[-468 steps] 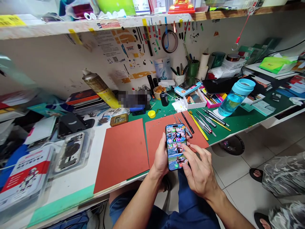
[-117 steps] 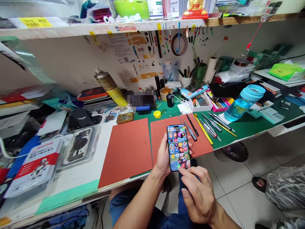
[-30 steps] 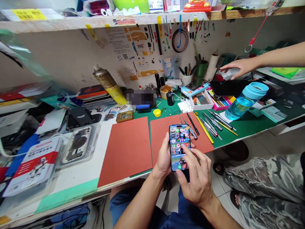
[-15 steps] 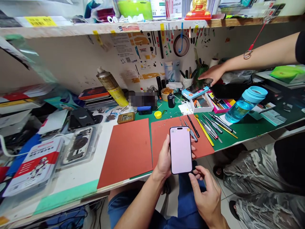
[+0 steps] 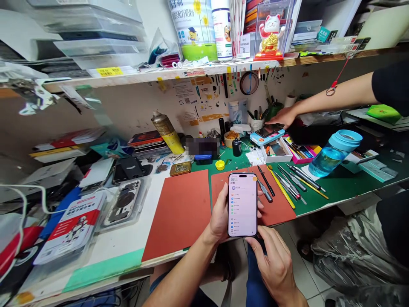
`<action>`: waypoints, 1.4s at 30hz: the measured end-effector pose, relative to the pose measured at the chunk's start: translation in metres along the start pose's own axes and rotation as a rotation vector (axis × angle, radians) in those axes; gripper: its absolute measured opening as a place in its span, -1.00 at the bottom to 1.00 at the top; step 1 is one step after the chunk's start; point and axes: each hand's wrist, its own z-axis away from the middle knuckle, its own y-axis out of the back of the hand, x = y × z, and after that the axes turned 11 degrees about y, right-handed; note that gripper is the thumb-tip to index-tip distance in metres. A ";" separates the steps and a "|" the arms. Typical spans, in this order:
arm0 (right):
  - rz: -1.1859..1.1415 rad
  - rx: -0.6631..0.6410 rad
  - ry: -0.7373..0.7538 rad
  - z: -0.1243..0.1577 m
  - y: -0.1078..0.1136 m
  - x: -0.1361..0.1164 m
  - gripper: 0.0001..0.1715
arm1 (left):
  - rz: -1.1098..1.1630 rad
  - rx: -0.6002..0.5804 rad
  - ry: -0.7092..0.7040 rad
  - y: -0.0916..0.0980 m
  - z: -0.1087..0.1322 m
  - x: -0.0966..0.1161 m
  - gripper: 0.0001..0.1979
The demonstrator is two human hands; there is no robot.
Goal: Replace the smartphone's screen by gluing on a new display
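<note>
Phone point(image 5: 242, 207) in LH point(image 5: 220, 216), nr bench edge point(image 5: 166, 258)

Phone point(image 5: 243, 209) print too small to read, and a co-worker mostly out of view
The rows on its lit screen are too tiny to make out, and its back is hidden by the left hand point(image 5: 220, 215), whose palm is covered, leaving the thumb side and some fingertips visible. Whether the right hand point(image 5: 275, 260) touches the phone's lower edge is unclear. The co-worker's hand point(image 5: 286, 117) has its fingers lost in dark clutter; the black sleeve point(image 5: 391, 87) is cut by the right edge. Pixelation masks a dark thing point(image 5: 204, 147). The top edge crops a tin point(image 5: 193, 25), the left edge a blurred red object point(image 5: 24, 247).
</note>
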 end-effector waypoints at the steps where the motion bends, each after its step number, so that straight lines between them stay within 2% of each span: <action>1: 0.000 0.000 0.004 -0.001 -0.002 0.001 -0.77 | 0.000 0.002 -0.015 0.003 0.000 0.000 -0.06; 5: -0.032 -0.022 -0.006 -0.002 -0.007 0.002 -0.78 | 0.001 0.006 -0.058 0.010 -0.001 -0.002 -0.10; 9: -0.058 -0.053 -0.025 -0.001 -0.006 0.003 -0.76 | 0.010 0.023 -0.048 0.008 0.000 -0.001 -0.10; 16: -0.081 -0.085 -0.060 -0.003 -0.003 0.003 -0.69 | 0.063 0.129 -0.036 0.008 -0.003 0.002 -0.13; 21: -0.074 -0.089 -0.068 -0.007 -0.002 0.002 -0.73 | 0.066 0.171 -0.028 0.009 -0.004 0.002 -0.11; 36: -0.133 -0.077 -0.143 -0.012 0.000 -0.003 -0.77 | 0.077 0.078 -0.075 0.006 0.001 0.003 -0.18; 42: -0.163 -0.058 -0.166 -0.018 0.003 -0.006 -0.80 | 0.089 0.088 -0.052 0.002 0.003 0.006 -0.14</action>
